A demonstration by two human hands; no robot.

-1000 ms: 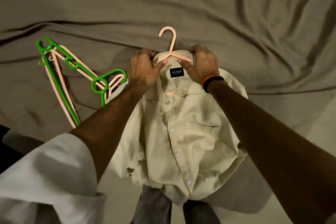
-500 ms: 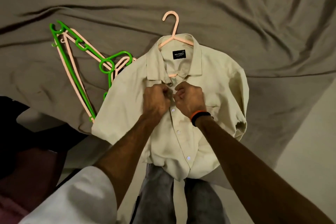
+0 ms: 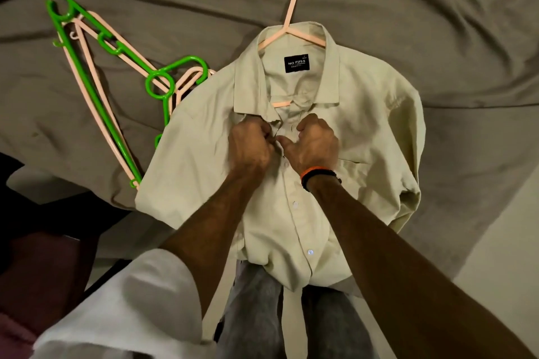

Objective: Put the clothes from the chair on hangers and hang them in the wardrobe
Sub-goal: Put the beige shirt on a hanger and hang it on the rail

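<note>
A pale green button shirt (image 3: 364, 131) lies face up on a grey bedsheet (image 3: 408, 9), with a peach hanger (image 3: 287, 9) inside its collar and the hook pointing away from me. My left hand (image 3: 248, 146) and my right hand (image 3: 316, 144) meet at the shirt's front just below the collar. Each pinches an edge of the button placket with curled fingers. The button between them is hidden by my fingers.
A pile of spare green and peach hangers (image 3: 102, 79) lies on the sheet to the left of the shirt. A dark chair (image 3: 38, 256) shows at the lower left. My grey trouser legs (image 3: 253, 315) stand below the shirt's hem.
Both hands left the collar and came down to the placket below it. The shirt's shoulders now lie spread flat over the hanger.
</note>
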